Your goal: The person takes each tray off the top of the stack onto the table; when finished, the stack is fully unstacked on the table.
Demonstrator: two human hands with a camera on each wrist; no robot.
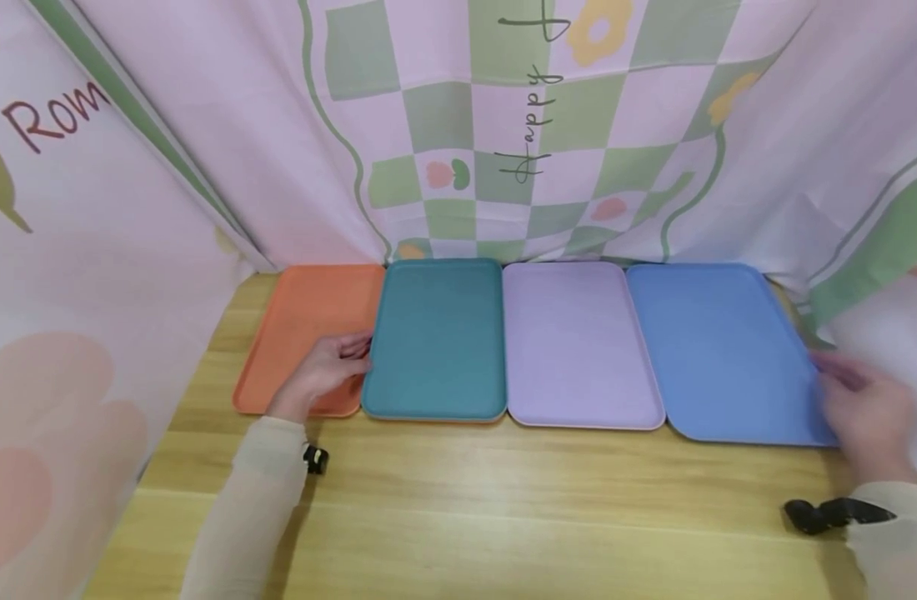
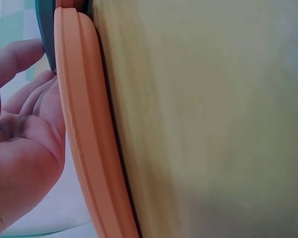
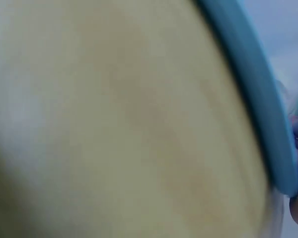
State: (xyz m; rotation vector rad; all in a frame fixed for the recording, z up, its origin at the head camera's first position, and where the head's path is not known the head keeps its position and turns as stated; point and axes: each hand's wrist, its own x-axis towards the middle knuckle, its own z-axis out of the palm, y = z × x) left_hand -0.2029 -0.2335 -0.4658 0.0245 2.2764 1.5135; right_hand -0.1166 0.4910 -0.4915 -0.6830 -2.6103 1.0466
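Observation:
Four rectangular trays lie side by side: an orange tray (image 1: 308,308), a teal tray (image 1: 436,342), a lilac tray (image 1: 578,342) and a blue tray (image 1: 729,350). My left hand (image 1: 327,367) reaches over the orange tray and pinches the left edge of the teal one. In the left wrist view, its thumb is on top of the teal edge and its fingers are under it. An orange rim shows below the teal tray. At the far right, my right hand (image 1: 871,408) grips the right edge of the blue tray; its fingers are partly hidden there.
The trays lie along the back of a wooden table (image 1: 503,517). A patterned cloth (image 1: 518,108) hangs right behind them, and more cloth hangs at both sides. Each wrist wears a black strap.

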